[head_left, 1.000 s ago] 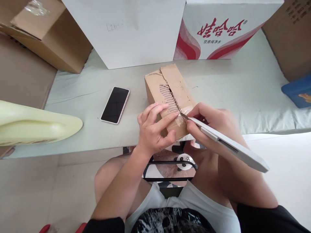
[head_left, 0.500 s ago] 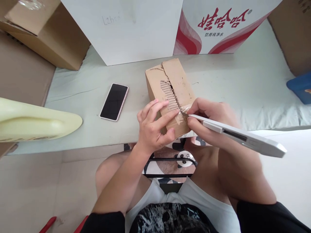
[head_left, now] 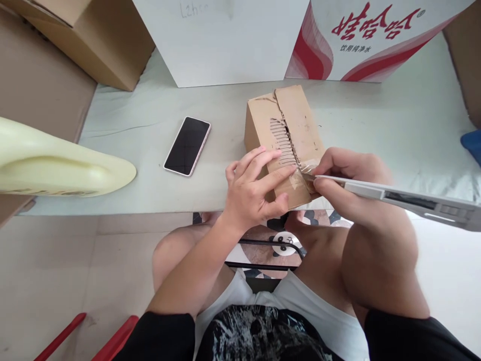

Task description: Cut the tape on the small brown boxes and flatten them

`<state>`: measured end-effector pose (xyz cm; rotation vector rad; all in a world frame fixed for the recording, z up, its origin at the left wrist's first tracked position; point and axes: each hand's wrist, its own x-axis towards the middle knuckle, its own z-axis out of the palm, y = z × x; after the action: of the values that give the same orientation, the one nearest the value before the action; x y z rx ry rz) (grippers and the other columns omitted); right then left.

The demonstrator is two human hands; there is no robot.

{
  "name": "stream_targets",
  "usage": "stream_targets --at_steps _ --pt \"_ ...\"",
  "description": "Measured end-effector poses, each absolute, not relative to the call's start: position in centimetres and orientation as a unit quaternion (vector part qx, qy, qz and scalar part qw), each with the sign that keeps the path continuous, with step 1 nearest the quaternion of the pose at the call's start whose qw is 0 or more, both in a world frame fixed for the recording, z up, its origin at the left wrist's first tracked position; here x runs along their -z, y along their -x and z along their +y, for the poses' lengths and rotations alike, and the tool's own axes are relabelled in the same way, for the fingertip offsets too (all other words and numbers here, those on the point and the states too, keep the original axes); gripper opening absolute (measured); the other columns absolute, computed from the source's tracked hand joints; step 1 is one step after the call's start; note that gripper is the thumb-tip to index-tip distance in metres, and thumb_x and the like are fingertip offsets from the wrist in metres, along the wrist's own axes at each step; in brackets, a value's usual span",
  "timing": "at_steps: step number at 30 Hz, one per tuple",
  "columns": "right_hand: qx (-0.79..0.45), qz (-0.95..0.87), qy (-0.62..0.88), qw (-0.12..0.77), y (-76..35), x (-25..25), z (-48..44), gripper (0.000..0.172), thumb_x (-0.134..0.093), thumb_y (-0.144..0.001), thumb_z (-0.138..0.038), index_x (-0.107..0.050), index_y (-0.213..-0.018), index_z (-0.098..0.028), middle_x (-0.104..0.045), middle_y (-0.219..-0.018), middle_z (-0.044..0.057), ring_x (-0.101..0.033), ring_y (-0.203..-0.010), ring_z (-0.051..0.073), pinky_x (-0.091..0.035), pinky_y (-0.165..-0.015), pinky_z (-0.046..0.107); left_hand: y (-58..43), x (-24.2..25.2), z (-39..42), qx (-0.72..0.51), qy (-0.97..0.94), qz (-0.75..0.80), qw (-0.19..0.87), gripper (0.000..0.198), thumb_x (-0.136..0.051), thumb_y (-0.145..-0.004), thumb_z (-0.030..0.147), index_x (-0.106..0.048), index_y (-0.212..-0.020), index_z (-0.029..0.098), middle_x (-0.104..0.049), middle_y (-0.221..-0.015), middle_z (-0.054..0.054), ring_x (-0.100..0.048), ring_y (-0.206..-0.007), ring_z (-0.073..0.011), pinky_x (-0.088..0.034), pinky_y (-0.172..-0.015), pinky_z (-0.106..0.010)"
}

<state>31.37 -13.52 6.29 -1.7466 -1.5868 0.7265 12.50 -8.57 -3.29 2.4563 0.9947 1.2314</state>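
A small brown cardboard box (head_left: 302, 113) stands near the front edge of the cloth-covered surface. Its top has a ragged seam, a torn patch with exposed ridges, and clear tape at the near end. My left hand (head_left: 255, 188) lies over the box's near left side, fingers spread and pressing on the top beside the seam. Gripped in my right hand (head_left: 349, 175) is a white-handled utility knife (head_left: 398, 196), its blade tip at the taped end of the seam. My right fingers are close to the blade and touch or nearly touch the box.
Left of the box lies a phone (head_left: 188, 145), screen dark. Behind stand a large white carton (head_left: 229, 45) with red markings and a brown carton (head_left: 108, 45). A pale yellow object (head_left: 67, 165) juts in from the left. Something blue (head_left: 472, 145) sits at the right edge.
The view has shifted, so the box and phone appear farther right and slightly higher. The knife's handle lies flatter and runs toward the right edge. Both hands stay at the box.
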Motion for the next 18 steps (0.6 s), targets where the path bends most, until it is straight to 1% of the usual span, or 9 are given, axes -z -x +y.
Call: stream_targets --at_steps 4,11,15,18 --pt "-0.291 -0.593 0.671 0.336 -31.0 -7.1 -13.9 0.012 -0.061 -0.073 -0.019 -0.054 -0.066 -0.023 -0.046 -0.051 -0.004 -0.04 -0.048 0.011 -0.029 -0.047 0.028 -12.5 3.3 -8.6 -0.431 -0.832 0.332 0.105 0.043 -0.05 -0.097 0.053 -0.077 -0.125 0.035 -0.072 -0.136 -0.002 -0.058 -0.136 -0.0304 -0.034 -0.114 -0.047" --pt "-0.341 -0.567 0.653 0.368 -30.6 -7.5 -14.4 0.016 -0.061 -0.076 -0.019 -0.051 -0.065 -0.023 -0.046 -0.051 -0.005 -0.043 -0.045 0.011 -0.028 -0.045 0.028 -12.4 3.3 -8.5 -0.404 -0.841 0.345 0.102 0.042 -0.056 -0.093 0.054 -0.077 -0.126 0.039 -0.072 -0.139 0.0 -0.056 -0.137 -0.0306 -0.034 -0.113 -0.046" --pt "-0.358 -0.57 0.641 0.37 -31.3 -7.0 -14.2 0.015 -0.06 -0.074 -0.015 -0.052 -0.064 -0.023 -0.048 -0.05 -0.004 -0.044 -0.043 0.011 -0.028 -0.042 0.027 -12.4 3.4 -8.5 -0.42 -0.838 0.334 0.102 0.042 -0.054 -0.094 0.053 -0.077 -0.125 0.037 -0.072 -0.138 0.0 -0.057 -0.136 -0.0293 -0.034 -0.113 -0.045" --pt "-0.372 -0.578 0.631 0.359 -31.8 -6.9 -13.9 0.013 -0.06 -0.071 -0.014 -0.054 -0.063 -0.023 -0.05 -0.05 -0.005 -0.043 -0.041 0.009 -0.025 -0.041 0.026 -12.4 3.4 -8.5 -0.42 -0.839 0.329 0.103 0.042 -0.054 -0.094 0.053 -0.077 -0.126 0.037 -0.072 -0.138 -0.001 -0.056 -0.136 -0.03 -0.033 -0.113 -0.044"
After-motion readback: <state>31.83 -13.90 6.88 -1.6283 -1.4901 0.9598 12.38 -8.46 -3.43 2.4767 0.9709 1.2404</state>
